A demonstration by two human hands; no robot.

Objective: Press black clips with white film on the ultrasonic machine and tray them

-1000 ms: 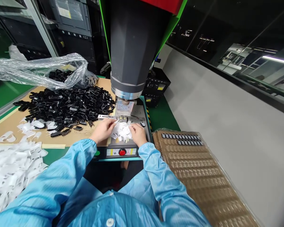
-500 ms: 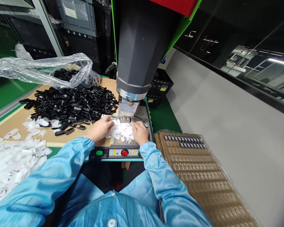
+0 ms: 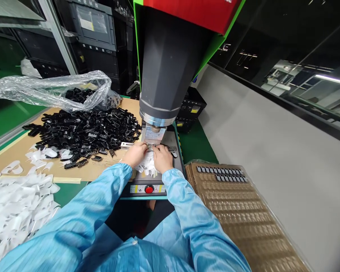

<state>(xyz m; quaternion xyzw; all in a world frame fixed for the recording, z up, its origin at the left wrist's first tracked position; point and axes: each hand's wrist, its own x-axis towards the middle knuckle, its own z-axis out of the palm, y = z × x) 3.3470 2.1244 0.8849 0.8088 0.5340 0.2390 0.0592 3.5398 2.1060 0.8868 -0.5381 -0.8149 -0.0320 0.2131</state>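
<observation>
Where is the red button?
The red button sits low in the middle of the head view, on the machine's front panel, just below the left hand and right hand.

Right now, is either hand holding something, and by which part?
Both hands, left hand and right hand, meet at the fixture over white pieces; fingertips hide any hold, so it cannot be told.

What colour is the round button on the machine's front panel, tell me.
Red; the button shows in the head view, just below the hands.

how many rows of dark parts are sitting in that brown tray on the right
2 rows: the far row along the brown tray's far edge, and a shorter near row just behind it. No others visible.
</observation>
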